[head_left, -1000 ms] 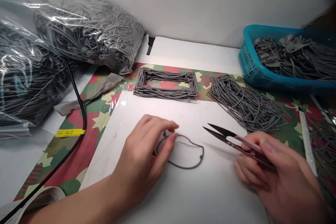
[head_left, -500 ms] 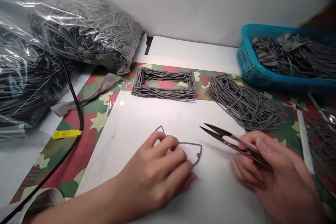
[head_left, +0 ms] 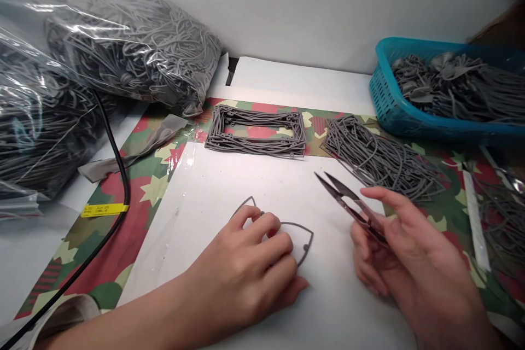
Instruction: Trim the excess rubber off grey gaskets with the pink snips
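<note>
My left hand (head_left: 254,268) is closed with curled fingers on a thin grey rubber gasket (head_left: 299,225) over the white sheet. Two pointed corners of the gasket stick out past the fingers; the rest is hidden beneath them. Thread snips (head_left: 341,192) lie in my right hand (head_left: 414,268), with their dark blades parted and aimed up and left. The right index finger is lifted off the handles. Behind the hands sits a neat rectangular stack of gaskets (head_left: 254,146), and right of it a loose heap of gaskets (head_left: 381,161).
A blue basket (head_left: 394,98) of grey rubber pieces stands at the back right. Clear bags (head_left: 143,49) full of grey strands fill the left. A black cable (head_left: 118,158) with a yellow tag runs down the left side. More strands (head_left: 502,224) lie at the right edge.
The snips have turned in my right hand, so their tips point more upward. My right index finger has lifted off them. The gasket under my left hand has shifted slightly.
</note>
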The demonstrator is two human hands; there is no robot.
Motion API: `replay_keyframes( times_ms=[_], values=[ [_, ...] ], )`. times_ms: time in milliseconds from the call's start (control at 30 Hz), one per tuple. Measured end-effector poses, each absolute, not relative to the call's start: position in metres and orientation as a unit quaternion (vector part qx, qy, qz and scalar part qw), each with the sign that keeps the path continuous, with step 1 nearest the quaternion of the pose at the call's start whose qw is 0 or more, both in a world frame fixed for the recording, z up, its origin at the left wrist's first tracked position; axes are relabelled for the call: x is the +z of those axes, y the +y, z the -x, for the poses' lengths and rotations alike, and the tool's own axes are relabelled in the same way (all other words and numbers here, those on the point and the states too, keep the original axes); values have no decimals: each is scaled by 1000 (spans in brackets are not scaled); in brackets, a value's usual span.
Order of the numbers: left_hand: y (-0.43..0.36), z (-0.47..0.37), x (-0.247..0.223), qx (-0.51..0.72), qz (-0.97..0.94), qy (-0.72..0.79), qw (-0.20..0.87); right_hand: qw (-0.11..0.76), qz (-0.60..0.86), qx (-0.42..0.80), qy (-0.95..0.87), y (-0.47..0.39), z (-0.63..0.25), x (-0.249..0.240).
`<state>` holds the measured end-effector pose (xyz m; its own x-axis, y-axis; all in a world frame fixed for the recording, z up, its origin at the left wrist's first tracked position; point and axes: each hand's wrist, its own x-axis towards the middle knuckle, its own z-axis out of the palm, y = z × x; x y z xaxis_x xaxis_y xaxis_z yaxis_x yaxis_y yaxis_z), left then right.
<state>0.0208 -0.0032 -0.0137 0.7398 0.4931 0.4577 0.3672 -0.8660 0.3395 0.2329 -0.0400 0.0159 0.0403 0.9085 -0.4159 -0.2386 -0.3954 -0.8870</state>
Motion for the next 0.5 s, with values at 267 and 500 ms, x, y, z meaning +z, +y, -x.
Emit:
replay_keyframes(
  times_ms=[267,500],
  values=[
    [-2,-21,-12,262,-921,265,117,449,518,653,-323,-45,-233,7],
    [-2,-21,-7,235,-926,249,158,421,565,649,-287,-47,-232,7]
  ],
)
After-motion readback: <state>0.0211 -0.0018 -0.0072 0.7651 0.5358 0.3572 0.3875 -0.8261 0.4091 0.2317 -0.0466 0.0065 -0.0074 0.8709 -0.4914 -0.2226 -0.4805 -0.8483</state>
